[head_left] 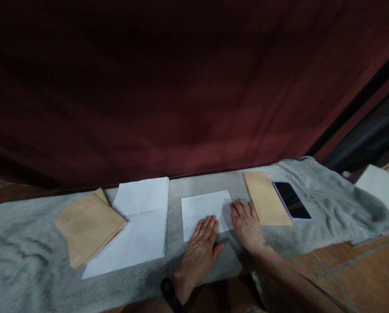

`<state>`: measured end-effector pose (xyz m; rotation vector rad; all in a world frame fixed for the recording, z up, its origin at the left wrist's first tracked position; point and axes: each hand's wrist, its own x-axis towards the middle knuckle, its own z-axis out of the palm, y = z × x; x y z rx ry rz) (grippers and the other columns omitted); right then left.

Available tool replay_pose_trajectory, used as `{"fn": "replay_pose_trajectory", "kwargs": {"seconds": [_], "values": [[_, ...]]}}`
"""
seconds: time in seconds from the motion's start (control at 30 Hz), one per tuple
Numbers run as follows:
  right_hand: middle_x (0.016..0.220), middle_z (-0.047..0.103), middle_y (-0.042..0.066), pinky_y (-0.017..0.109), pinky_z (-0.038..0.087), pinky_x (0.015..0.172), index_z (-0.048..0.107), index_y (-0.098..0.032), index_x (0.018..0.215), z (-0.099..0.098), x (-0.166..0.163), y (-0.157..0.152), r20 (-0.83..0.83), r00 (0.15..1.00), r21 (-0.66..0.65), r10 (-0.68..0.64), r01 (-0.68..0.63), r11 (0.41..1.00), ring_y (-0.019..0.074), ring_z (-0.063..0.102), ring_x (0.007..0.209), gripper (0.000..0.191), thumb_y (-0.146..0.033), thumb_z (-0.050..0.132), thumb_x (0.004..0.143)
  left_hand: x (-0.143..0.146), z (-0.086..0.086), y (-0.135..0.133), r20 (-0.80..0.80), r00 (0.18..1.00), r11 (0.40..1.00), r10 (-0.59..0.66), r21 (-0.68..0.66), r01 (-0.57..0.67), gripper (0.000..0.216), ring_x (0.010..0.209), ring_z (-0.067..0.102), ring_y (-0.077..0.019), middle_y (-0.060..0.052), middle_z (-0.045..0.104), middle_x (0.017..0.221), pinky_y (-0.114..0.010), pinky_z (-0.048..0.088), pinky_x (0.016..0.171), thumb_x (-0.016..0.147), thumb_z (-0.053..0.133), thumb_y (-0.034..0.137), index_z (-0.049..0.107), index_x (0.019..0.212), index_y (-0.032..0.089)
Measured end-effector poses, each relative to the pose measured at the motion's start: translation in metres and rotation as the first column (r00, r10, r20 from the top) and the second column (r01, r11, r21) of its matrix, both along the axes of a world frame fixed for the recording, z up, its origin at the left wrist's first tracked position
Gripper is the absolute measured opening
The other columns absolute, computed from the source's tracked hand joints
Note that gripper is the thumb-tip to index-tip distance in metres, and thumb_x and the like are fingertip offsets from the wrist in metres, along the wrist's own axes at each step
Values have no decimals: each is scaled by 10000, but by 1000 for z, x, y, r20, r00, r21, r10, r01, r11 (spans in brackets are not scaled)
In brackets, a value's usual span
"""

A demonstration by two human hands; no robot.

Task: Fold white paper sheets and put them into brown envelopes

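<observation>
A folded sheet of white paper (pixel 201 208) lies flat on the grey cloth in front of me. My left hand (pixel 202 245) rests on its lower part, palm down with the fingers stretched out. At the sheet's right edge lies my right hand (pixel 246 224), its fingers extended and fairly close together; whether they touch the paper I cannot tell. Just beyond that hand is a brown envelope (pixel 268 200). To the left lie larger white sheets (pixel 145 221) with fold creases, partly covered by a stack of brown envelopes (pixel 92 224).
A phone (pixel 291 200) in a purple case lies right of the single envelope. Grey cloth (pixel 331 204) covers the long, narrow surface, bunched at its right end. A dark red curtain (pixel 194 108) hangs behind. Tiled floor (pixel 367 274) and a white object (pixel 380 187) show at the right.
</observation>
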<state>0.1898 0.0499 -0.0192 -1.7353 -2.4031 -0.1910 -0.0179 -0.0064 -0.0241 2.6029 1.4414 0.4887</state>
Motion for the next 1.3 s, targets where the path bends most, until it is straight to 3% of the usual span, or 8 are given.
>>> {"fn": "replay_pose_trajectory", "kwargs": {"seconds": [0.17,0.3,0.43,0.7,1.03,1.17,1.3], "values": [[1403,621,190,559,253,1225,628,-76,1348,3,-5,7,-168,985,-16,37,-40,999,303,526,1352,430,-192,365,1028,-1,1,-1,-5,1000,1000,-7,-21,7,635,1517,316,-258,-142,367,1627,-517,367,1222,1028,442,446,285,1577,168],[1515,540,107,450,361,1207,586,-153,1417,6,-27,8,-356,909,-58,217,-254,966,217,466,1425,459,-325,336,1072,0,-3,-4,-35,999,1000,-7,-19,6,682,1515,317,-283,-182,377,1613,-523,336,1236,1018,443,489,289,1574,125],[1539,515,63,431,308,1243,550,-189,1454,3,-46,9,-398,864,-130,308,-386,913,178,441,1445,481,-381,301,1090,-3,-6,-6,-48,999,999,-14,-49,12,711,1506,335,-308,-210,430,1575,-534,349,1225,1002,450,541,342,1550,101],[1586,433,89,466,285,1240,461,-173,1523,-8,-59,28,-273,930,-101,245,-280,955,224,389,1480,510,-386,302,1088,-4,12,-9,-67,996,993,-59,-103,52,716,1512,322,-313,-209,402,1588,-517,349,1225,999,440,569,405,1524,83],[1615,387,74,484,231,1247,429,-160,1541,-11,-72,36,-255,956,-122,142,-178,976,251,347,1500,536,-409,277,1091,-9,16,-23,-61,995,994,-85,-76,80,758,1503,342,-305,-172,391,1606,-503,362,1224,967,527,561,346,1557,120],[1612,394,76,480,237,1243,428,-163,1542,-13,-70,33,-242,957,-86,159,-185,979,249,350,1497,532,-403,288,1088,-8,9,-27,-66,997,999,-42,-14,42,636,1456,431,-304,-160,467,1564,-512,428,1184,993,508,502,425,1511,140],[1619,379,88,498,237,1240,401,-165,1556,-15,-68,29,-225,958,-50,178,-194,980,264,346,1499,545,-419,311,1083,-5,-1,-27,-50,994,995,96,45,-94,478,1374,541,-291,-169,565,1482,-481,511,1110,1019,439,343,515,1435,121]]}}
